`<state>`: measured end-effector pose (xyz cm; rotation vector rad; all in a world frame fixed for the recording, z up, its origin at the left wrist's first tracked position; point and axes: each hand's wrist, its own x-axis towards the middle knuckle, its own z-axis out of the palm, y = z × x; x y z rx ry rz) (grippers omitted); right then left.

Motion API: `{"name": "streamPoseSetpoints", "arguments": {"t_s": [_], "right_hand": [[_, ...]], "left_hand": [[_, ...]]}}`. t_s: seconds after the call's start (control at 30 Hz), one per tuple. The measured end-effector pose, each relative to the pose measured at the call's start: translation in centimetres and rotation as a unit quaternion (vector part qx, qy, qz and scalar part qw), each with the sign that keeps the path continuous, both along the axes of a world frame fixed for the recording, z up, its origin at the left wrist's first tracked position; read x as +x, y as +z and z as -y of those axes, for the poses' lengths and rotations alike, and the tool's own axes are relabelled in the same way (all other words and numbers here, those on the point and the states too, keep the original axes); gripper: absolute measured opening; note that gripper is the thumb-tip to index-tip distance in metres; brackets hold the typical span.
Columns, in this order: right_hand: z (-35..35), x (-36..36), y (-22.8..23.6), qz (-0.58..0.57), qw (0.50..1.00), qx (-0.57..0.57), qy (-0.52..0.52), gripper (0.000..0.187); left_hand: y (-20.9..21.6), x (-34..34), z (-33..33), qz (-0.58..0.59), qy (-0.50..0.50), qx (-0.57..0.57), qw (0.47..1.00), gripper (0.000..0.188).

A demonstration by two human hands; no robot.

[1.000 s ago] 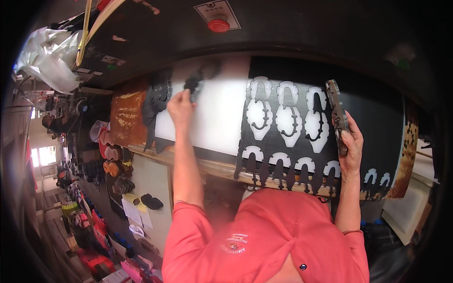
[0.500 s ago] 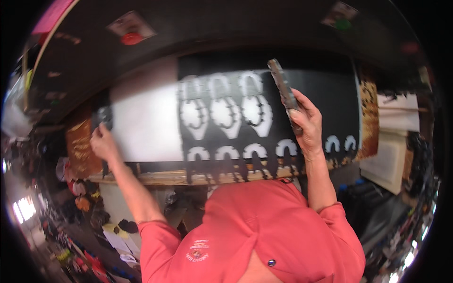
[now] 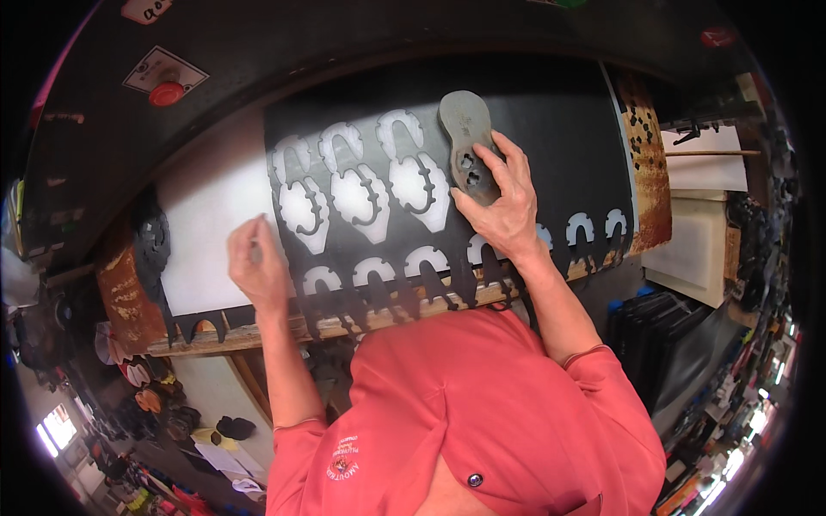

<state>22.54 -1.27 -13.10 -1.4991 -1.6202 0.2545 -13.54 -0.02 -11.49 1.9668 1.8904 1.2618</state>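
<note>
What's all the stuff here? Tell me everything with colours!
Black sheet: one, black, middle, with cut-outs.
White board: one, white, left, partly under sheet.
Sole shape: one, grey, over the sheet.
Scraps: uncountable, black, board's left end.
Red button: at least one, red, upper left.
Table: one, brown, under the board.
Clutter: uncountable, many colours, around the edges.
Shirt: one, red, bottom middle.
Left grip: one, bare, over board and sheet.
Right grip: one, bare, touching sole shape.

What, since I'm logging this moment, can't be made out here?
All in the head view:
Grey sole-shaped tool: underside, facing away from the camera.
Black sheet: the part under the tool and right hand.
Left hand: anything pinched inside, hidden by curled fingers.
Green button: mostly cut off by the top edge.
Dark pieces, far left: number, lost in overlap.
</note>
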Motion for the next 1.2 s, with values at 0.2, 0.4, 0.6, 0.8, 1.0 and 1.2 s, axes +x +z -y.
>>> {"name": "streamPoseSetpoints", "arguments": {"t_s": [0.2, 0.4, 0.6, 0.8, 1.0, 1.2], "right_hand": [[0.0, 0.4, -0.5, -0.006, 1.0, 0.002, 0.0, 0.059], [-0.5, 0.8, 0.1, 0.0, 1.0, 0.004, 0.005, 0.064], [1.5, 4.7, 3.7, -0.139, 0.985, 0.098, -0.012, 0.022], [0.4, 7.7, 10.3, -0.119, 0.968, 0.216, -0.036, 0.014], [6.9, 10.1, 5.4, -0.093, 0.986, 0.131, -0.05, 0.018], [11.0, 8.3, -1.5, 0.111, 0.972, 0.197, -0.063, 0.01]], "left_hand": [[1.0, 8.7, 8.4, 0.063, -0.263, -0.043, 0.962, 0.006], [-0.8, 10.8, 9.5, -0.011, -0.281, 0.016, 0.959, 0.018], [-1.7, 10.3, 9.8, -0.007, -0.266, 0.041, 0.963, 0.018], [-1.8, 10.2, 9.3, -0.004, -0.224, 0.045, 0.974, 0.02], [-0.9, 12.0, 8.4, -0.034, -0.207, 0.095, 0.973, 0.023], [-0.2, 12.4, 8.1, -0.059, -0.183, 0.037, 0.981, 0.026]]}}
